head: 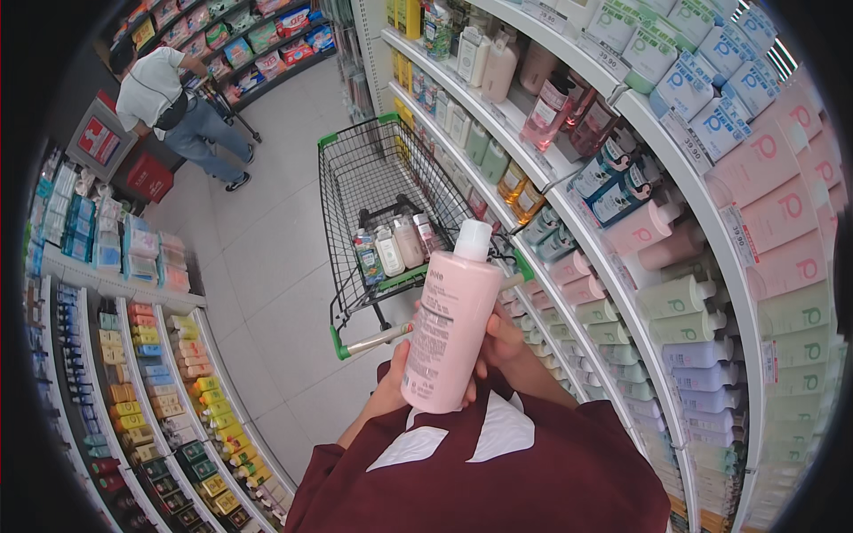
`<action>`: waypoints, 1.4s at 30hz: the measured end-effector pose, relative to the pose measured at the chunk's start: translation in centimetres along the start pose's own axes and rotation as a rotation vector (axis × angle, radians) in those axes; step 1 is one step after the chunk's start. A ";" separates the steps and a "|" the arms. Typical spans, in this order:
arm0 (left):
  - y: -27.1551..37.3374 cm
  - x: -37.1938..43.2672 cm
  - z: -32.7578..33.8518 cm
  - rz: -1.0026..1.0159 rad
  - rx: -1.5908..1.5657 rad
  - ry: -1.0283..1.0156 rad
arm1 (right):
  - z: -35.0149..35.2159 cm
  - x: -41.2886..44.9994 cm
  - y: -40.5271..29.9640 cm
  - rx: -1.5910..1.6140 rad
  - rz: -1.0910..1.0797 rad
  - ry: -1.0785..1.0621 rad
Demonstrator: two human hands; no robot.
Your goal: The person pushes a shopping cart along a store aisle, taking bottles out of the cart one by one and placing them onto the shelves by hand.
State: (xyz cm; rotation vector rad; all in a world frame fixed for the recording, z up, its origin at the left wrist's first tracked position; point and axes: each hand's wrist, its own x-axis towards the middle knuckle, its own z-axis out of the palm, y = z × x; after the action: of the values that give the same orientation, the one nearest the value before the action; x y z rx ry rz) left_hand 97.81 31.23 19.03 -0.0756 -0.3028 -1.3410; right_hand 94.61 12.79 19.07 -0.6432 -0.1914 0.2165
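Note:
A large pink plastic bottle (452, 333) with a white cap (473, 240) is held close to my chest, its printed back label towards me. My left hand (394, 374) grips its left side near the base. Around the right side and under the base are the fingers of my right hand (501, 341); the bottle hides part of both hands. Just beyond stands a wire shopping cart (346, 193) with green corners. Several bottles stand in it, among them a white bottle (389, 252) and a pale pink bottle (408, 241).
Shelves of pump bottles (710, 363) curve along my right, close by. Shelves of small boxed goods (126, 410) line the left. Tiled floor (260, 266) runs between them. Further off, a person (180, 113) in a white shirt stands at another cart near bagged goods (270, 66).

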 end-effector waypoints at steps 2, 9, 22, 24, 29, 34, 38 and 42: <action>-0.2 -0.9 -0.2 0.109 0.320 0.283 | 1.0 0.0 -1.2 -0.202 -0.146 0.240; -0.2 2.0 1.6 0.370 1.394 0.867 | 2.1 0.9 -0.5 -0.680 -0.379 0.658; 1.0 6.6 -1.1 0.076 1.503 0.523 | 0.1 -7.0 -6.0 -0.675 -0.350 0.569; -0.3 9.5 -0.6 0.142 1.613 0.513 | -0.7 -8.4 -6.6 -0.695 -0.384 0.640; -2.1 15.3 -1.0 0.070 1.743 0.444 | -1.4 -11.1 -7.8 -0.745 -0.493 0.773; -3.9 21.5 -1.5 0.246 2.175 0.240 | -2.0 -14.4 -11.6 -1.348 -0.545 1.009; -6.6 26.5 -2.6 0.221 2.005 0.213 | -2.9 -16.7 -13.9 -1.417 -0.649 1.148; -9.5 30.5 -3.5 0.308 1.955 0.105 | -4.2 -18.1 -14.8 -1.194 -0.743 1.230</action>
State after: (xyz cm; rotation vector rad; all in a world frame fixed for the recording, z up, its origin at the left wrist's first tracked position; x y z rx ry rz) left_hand 95.26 -0.65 22.43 1.4920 -1.3045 -0.2972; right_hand 80.30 -5.83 22.87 -1.6973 0.6979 -1.1036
